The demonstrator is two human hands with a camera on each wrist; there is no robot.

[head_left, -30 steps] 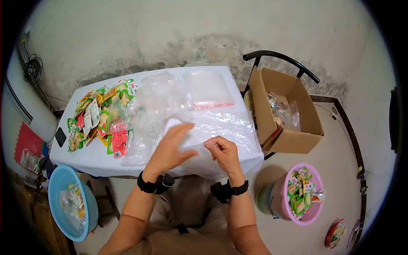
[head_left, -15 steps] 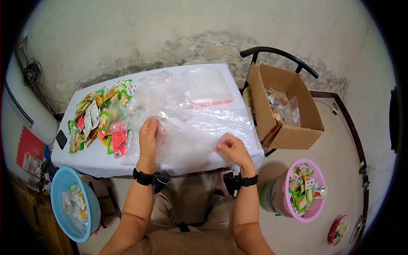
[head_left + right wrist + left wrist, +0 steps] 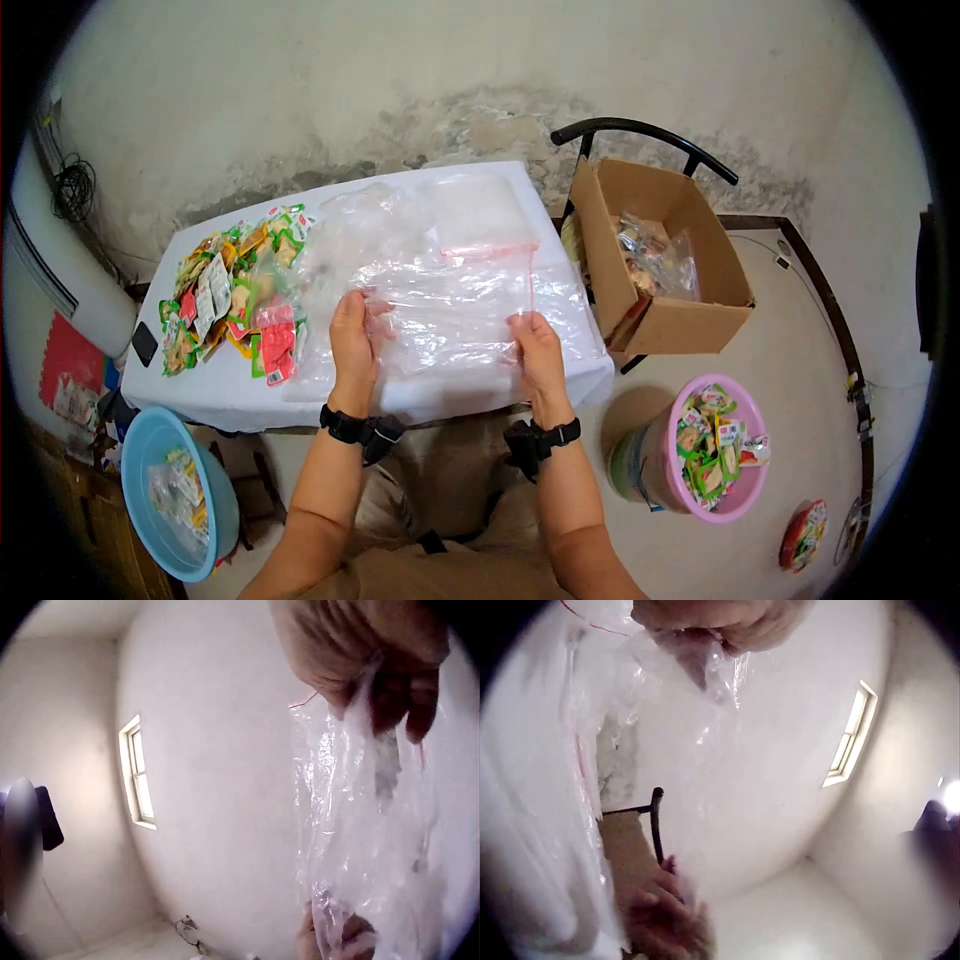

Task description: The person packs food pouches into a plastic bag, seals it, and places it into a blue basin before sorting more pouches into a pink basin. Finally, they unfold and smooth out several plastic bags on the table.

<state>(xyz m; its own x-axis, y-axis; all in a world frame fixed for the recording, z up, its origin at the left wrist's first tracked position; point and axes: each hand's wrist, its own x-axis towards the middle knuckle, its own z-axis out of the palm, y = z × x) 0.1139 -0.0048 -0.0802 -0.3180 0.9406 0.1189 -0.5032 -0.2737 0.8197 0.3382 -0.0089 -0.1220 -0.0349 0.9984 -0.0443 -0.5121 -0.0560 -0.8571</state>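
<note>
Hands, two, bare: the left hand [image 3: 352, 335] is pinching the left side of a clear plastic bag [image 3: 440, 310]; the right hand [image 3: 541, 360] is pinching its right side, thumb and fingers closing on the film.

Clear plastic bag, one: it is stretching between the two hands over the table [image 3: 240, 405], nearer the near edge than the far one; a thin red line is running along its right side.

Blue basin [image 3: 215, 480], one: it is standing off the near left corner of the table, holding packets and clear plastic.

Pink bucket [image 3: 745, 490], one: it is standing on the floor off the near right corner, holding many green and white packets.

Black phone [image 3: 145, 344], one: it is lying at the left edge of the table.

Food packets [image 3: 215, 290], a heap, green, yellow, red and white: they are covering the left part of the table.

Loose clear plastic [image 3: 370, 230], crumpled: it is lying right of the heap, reaching toward the far edge.

Flat clear bags [image 3: 480, 215], red along the near side: they are lying by the far right corner.

Cardboard box [image 3: 690, 325], open: it is resting on a black-framed chair [image 3: 655, 125] beside the right edge, holding plastic-wrapped items.
</note>
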